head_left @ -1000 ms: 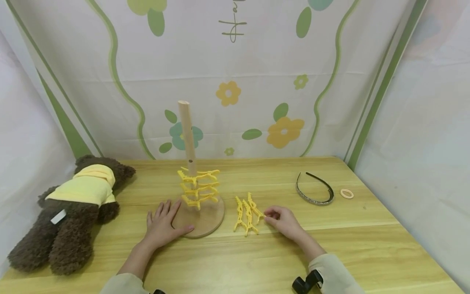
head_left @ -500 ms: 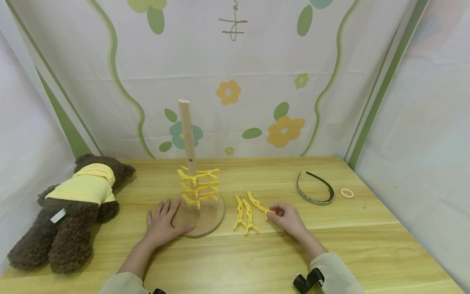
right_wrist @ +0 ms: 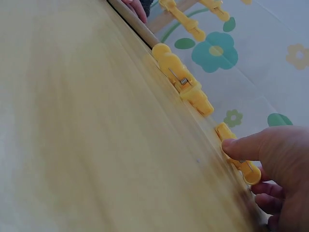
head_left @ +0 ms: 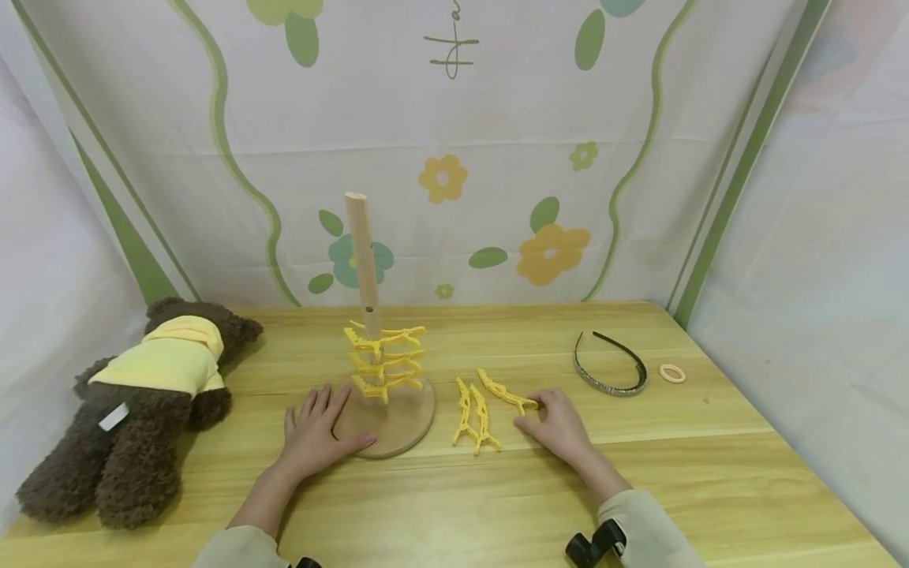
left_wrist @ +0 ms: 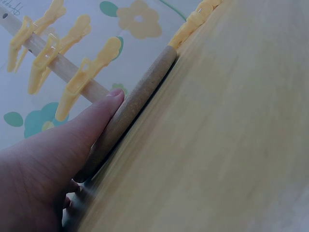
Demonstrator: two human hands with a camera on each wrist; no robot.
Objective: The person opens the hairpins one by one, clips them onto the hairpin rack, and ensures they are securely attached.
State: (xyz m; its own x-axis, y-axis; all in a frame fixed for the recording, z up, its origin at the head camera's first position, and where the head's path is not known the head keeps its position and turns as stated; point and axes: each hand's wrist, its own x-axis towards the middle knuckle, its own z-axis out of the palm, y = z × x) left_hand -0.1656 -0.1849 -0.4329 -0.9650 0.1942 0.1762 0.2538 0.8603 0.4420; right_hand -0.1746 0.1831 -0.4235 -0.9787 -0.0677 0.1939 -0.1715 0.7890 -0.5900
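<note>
My left hand (head_left: 316, 434) lies with spread fingers at the left side of a round wooden base (head_left: 401, 434), its thumb resting on the base's edge. A wooden post (head_left: 364, 260) rises from this base, and yellow alligator hair clips (head_left: 383, 388) are fastened to it in three tiers. To the right of the stand, my right hand (head_left: 561, 430) pinches the handle end of a yellow alligator hair clip (head_left: 500, 392) between thumb and fingers, close over the table. Two more loose clips (head_left: 483, 422) lie side by side between that clip and the base.
A brown teddy bear (head_left: 135, 450) in a yellow top lies at the left. Toward the back right are a glittery black headband (head_left: 604, 388) and a pale ring (head_left: 671, 374). A flower-printed cloth (head_left: 497, 181) hangs behind the wooden table (head_left: 454, 505).
My right hand has drawn the third clip's handle end rightward, turning the clip away from the other two. The left hand and the stand stay in place.
</note>
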